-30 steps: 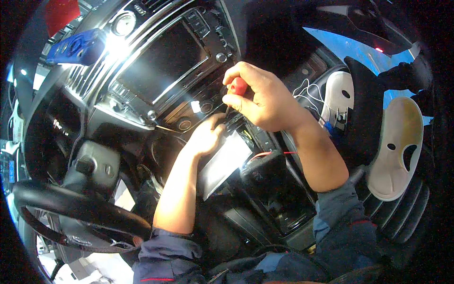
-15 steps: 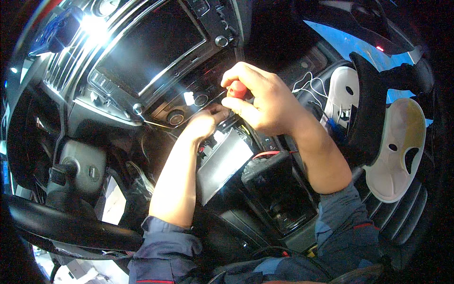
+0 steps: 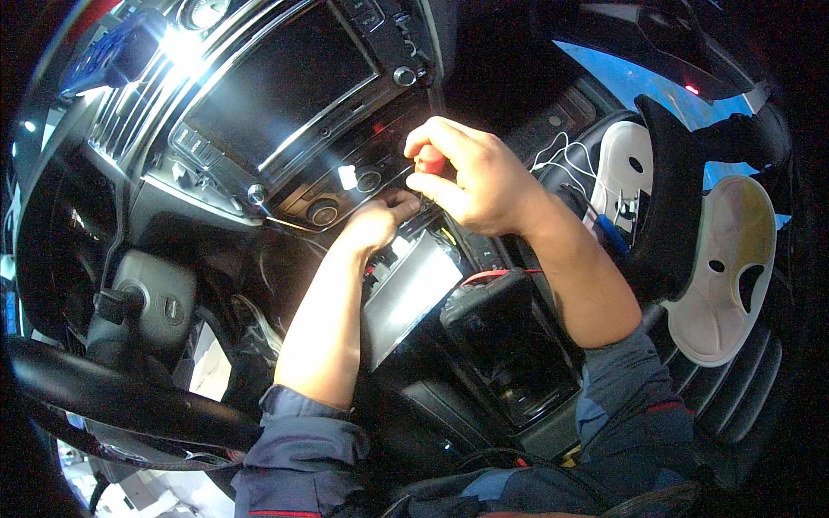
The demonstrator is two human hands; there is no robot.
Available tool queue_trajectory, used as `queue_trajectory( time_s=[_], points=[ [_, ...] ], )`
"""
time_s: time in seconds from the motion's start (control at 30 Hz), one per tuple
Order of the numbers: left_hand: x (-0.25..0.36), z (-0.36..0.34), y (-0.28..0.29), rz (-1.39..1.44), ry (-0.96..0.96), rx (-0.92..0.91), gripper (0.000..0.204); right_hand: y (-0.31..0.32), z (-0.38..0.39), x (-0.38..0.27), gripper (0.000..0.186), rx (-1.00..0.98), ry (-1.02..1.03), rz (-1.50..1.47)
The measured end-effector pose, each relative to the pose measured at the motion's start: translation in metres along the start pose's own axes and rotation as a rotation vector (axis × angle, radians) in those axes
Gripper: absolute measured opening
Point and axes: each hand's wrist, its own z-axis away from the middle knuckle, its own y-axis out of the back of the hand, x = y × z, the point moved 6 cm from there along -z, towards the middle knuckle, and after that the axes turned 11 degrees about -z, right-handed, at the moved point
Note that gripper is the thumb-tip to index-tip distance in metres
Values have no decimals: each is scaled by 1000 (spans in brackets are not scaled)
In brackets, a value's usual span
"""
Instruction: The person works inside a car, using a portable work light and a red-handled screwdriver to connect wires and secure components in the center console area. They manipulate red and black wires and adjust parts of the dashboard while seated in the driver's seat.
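My right hand (image 3: 473, 177) is wrapped round the red handle (image 3: 432, 159) of a tool, whose tip is hidden around the lower edge of the dashboard control panel (image 3: 302, 198). My left hand (image 3: 380, 222) is just below and left of it, fingers curled at that panel edge beneath the tool; what they grip I cannot make out. Under my left hand lies a silver metal box (image 3: 410, 298), tilted, with connectors at its upper end. A red wire (image 3: 484, 276) and yellow wires run beside it in the opened centre console.
A dark screen (image 3: 276, 82) sits above, a blue object (image 3: 117, 56) by the vents, the steering wheel (image 3: 121, 388) at lower left. At right lie white cables (image 3: 577, 157), a pale moulded piece (image 3: 623, 164) and another on the seat (image 3: 721, 268). A black gear housing (image 3: 488, 337) stands below.
The view has shifted, with the dashboard now further left and higher than a second ago. My left hand has moved slightly up toward the tool; my right hand keeps its hold on the red handle.
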Motion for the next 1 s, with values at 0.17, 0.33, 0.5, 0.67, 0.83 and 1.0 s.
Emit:
queue_trajectory(
  time_s=[0.17, 0.33, 0.5, 0.67, 0.83, 1.0],
  points=[
    [-5, -2, -1, -6, 21, 4, 24, -1, 0, -1, 24, -19, -24, 6],
    [-9, -7, -4, 52, 5, -24, 23, 0, -3, 1, 24, -25, -89, 72],
    [-4, -5, -1, -81, -41, -3, 24, 0, -7, -9, 31, -9, 17, 193],
    [-5, -2, -3, -49, -30, -37, 33, -13, -13, -8, 31, -147, 44, 592],
    [-7, -7, -4, -51, -65, -34, 45, -11, -11, -22, 20, 29, 260, 423],
    [-10, -6, -1, -159, -81, 26, 46, -17, -11, -14, 19, -22, 174, 544]
  ],
)
